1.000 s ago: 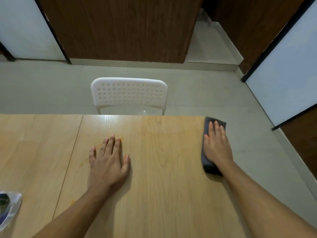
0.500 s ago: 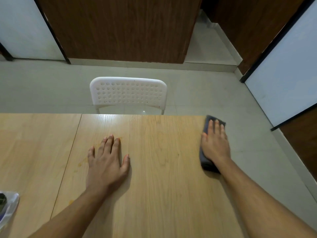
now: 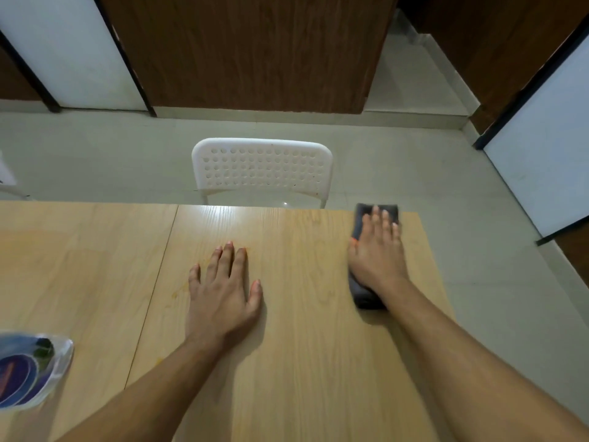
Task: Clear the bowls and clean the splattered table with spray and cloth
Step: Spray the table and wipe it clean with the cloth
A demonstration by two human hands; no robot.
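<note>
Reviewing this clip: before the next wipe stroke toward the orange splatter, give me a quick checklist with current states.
1. Dark cloth flat under right hand: ok.
2. Left hand braced flat on wooden table: ok.
3. Orange splatter beside left hand not yet wiped: not ok.
4. Left hand lies between cloth and splatter: not ok.
5. Plastic-wrapped item at left edge; whether bowls, cannot tell.
6. Spray bottle in reach: cannot tell.
</note>
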